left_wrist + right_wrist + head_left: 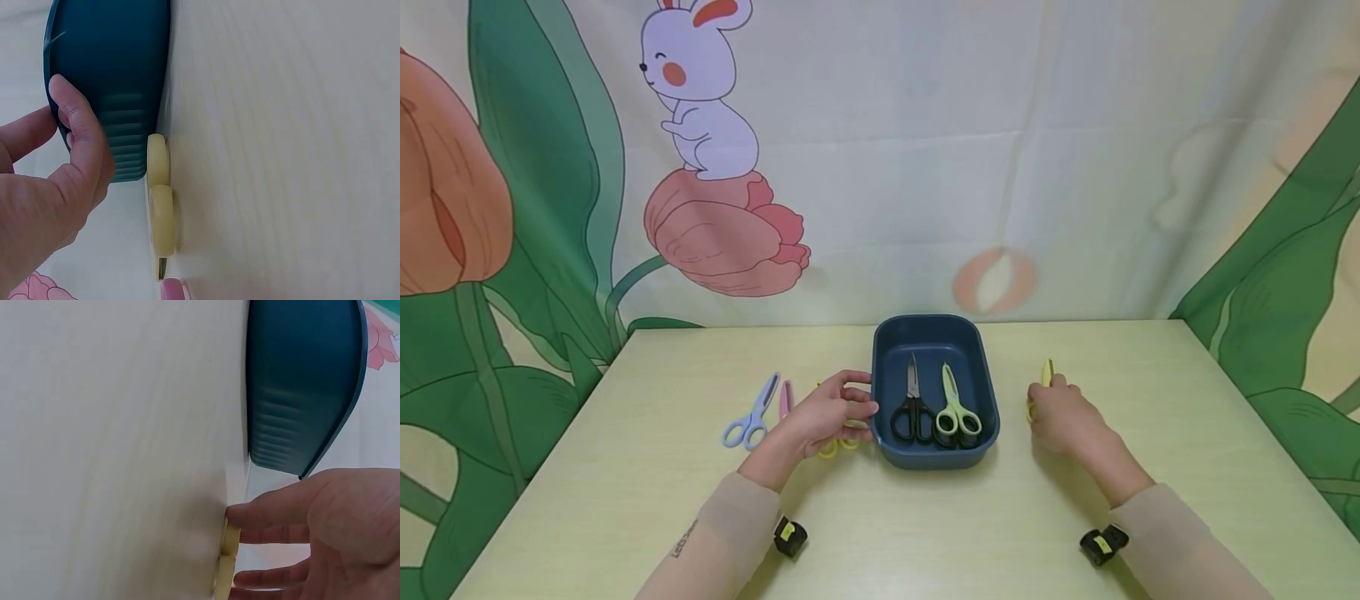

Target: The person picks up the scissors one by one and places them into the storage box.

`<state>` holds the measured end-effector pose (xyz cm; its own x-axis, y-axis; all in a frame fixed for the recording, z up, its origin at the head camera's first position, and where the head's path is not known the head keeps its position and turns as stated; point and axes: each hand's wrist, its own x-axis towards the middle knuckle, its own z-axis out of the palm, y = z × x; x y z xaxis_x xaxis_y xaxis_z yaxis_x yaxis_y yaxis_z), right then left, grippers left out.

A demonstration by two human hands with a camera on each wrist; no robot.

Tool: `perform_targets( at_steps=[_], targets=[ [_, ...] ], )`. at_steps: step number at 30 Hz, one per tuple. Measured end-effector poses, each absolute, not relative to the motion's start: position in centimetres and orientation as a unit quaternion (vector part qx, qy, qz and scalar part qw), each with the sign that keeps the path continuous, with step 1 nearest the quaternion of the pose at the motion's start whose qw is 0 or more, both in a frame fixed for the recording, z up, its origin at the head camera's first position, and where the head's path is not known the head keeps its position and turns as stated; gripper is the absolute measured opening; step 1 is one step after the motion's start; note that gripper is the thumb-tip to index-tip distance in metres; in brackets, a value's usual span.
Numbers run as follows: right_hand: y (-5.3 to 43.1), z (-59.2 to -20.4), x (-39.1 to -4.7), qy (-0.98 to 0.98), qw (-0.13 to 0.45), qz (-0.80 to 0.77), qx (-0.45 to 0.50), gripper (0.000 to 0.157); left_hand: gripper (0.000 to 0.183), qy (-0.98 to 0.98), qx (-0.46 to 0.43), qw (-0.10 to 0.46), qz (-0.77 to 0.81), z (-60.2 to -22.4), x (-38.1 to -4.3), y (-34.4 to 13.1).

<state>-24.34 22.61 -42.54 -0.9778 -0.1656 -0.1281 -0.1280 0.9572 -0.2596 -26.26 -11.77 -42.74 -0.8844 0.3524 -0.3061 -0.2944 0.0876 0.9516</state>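
A dark blue plastic bin point(936, 458) holds black-handled scissors point(913, 417) and light green scissors point(951, 404). My left hand point(831, 408) rests its thumb and fingers against the bin's left side, at the rim. Beneath that hand, yellow scissors point(162, 222) lie on the table, partly hidden in the head view. Pink scissors point(786, 398) and blue scissors point(754, 421) lie further left. To the right of the bin, my right hand point(1067, 417) pinches another pair of yellow scissors point(1048, 372) at the handles, low over the table; the hand covers most of them.
The pale wood-look table point(925, 533) runs back to a printed curtain point(880, 167) with a rabbit and tulips. The bin stands near its back edge, between my hands. Each wrist carries a small black strap device, such as the left one point(790, 536).
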Motion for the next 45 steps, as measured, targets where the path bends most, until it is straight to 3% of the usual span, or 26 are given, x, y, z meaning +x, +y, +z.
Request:
perform_targets(
  at_steps=[7, 19, 29, 45],
  targets=[
    [22.9, -42.7, -24.7, 0.987, 0.106, -0.110, -0.043, 0.039, 0.054, 0.696, 0.018, 0.240, 0.676, -42.7, -26.2, -11.7],
    [23.2, -43.1, -24.7, 0.989, 0.087, -0.106, -0.058, 0.020, 0.055, 0.695, 0.015, 0.237, 0.679, -42.9, -26.3, -11.7],
    [23.3, -43.7, -24.7, 0.986, 0.102, -0.127, -0.042, 0.030, 0.056, 0.697, 0.013, 0.237, 0.677, -43.0, -26.2, -11.7],
    [22.8, -43.1, -24.3, 0.987, 0.040, -0.145, -0.058, 0.035, 0.056, 0.694, 0.017, 0.238, 0.679, -42.7, -26.1, -11.8]
  ],
)
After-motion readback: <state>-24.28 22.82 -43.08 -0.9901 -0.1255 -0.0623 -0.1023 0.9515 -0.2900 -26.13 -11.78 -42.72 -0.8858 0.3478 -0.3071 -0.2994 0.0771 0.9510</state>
